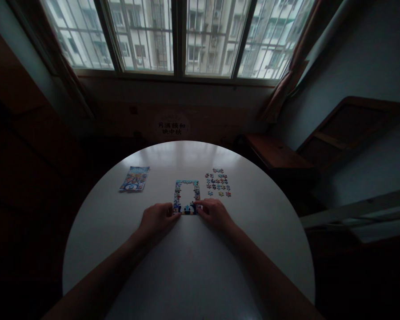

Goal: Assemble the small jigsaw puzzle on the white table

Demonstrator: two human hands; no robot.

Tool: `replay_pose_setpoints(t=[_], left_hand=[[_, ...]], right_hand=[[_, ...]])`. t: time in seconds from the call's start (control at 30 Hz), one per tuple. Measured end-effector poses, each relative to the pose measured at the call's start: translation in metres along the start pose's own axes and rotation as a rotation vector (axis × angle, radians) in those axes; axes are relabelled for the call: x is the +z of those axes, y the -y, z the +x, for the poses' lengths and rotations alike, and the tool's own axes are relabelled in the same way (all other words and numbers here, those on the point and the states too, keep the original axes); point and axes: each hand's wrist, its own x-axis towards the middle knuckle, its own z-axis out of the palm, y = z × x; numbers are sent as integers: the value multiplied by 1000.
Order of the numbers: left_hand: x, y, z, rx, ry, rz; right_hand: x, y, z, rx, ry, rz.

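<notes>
A small jigsaw puzzle frame (187, 189), with only its border assembled and its middle bare, lies on the round white table (186, 266). My left hand (157, 218) rests at the frame's near left corner, fingers curled against its edge. My right hand (214, 212) touches the near right corner, fingers bent and pressing on the pieces there. Several loose puzzle pieces (218, 182) lie scattered just right of the frame, beyond my right hand.
A colourful printed packet (134, 178) lies at the table's left. A barred window (176, 35) spans the back wall. Dark wooden furniture (280, 153) stands to the right of the table. The room is dim.
</notes>
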Motion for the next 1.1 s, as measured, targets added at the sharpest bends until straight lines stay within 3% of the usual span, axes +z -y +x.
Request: replay_pose_setpoints(t=[1.1], left_hand=[[2, 2, 0, 6, -4, -1]], right_hand=[[2, -3, 0, -16, -19, -1]])
